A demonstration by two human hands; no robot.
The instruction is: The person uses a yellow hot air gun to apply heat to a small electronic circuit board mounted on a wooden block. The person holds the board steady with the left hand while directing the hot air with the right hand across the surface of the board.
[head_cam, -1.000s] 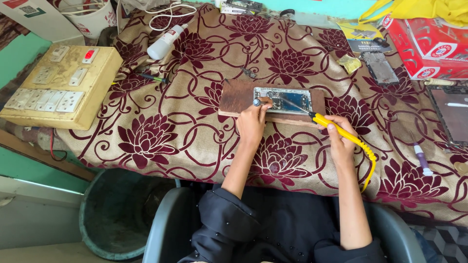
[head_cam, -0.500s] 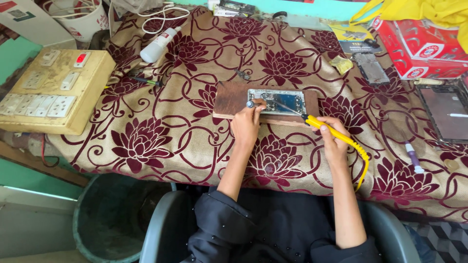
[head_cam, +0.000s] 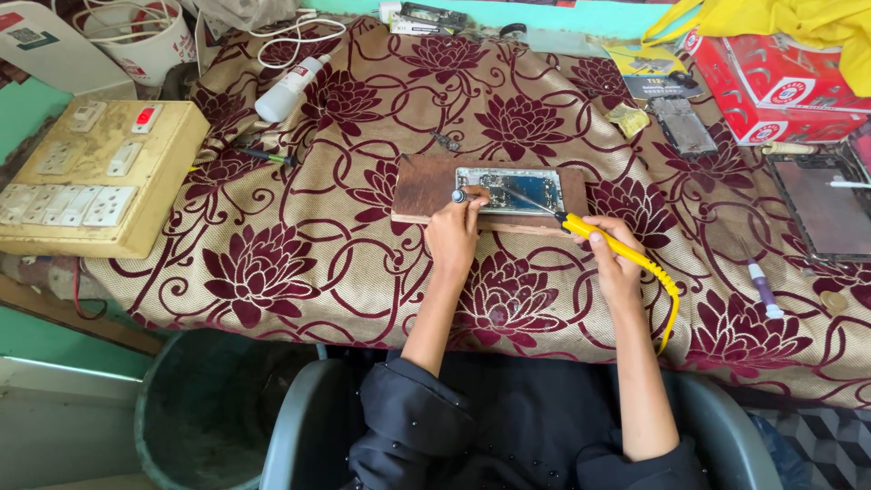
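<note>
Right hand [head_cam: 612,259] gripped the yellow soldering iron [head_cam: 617,247], tip down on the opened phone [head_cam: 508,189] mid-table on its wooden block [head_cam: 426,186]; left hand [head_cam: 451,238] pinched a small tool [head_cam: 459,196]. Phone lay open, work looked unfinished.

An opened phone [head_cam: 510,190], its back removed so that the metallic blue-grey insides are exposed, is laid flat and lengthwise on a small brown wooden board [head_cam: 426,186]. The board is set on the desk's floral maroon-and-tan cloth, roughly at its middle. A yellow-handled soldering iron [head_cam: 606,240] is held at a slant, its thin dark tip brought down onto the phone's middle, its ribbed yellow cable trailing down to the right. A small tool with a round silvery end [head_cam: 459,196] is pressed against the phone's left edge; its kind cannot be told.
</note>
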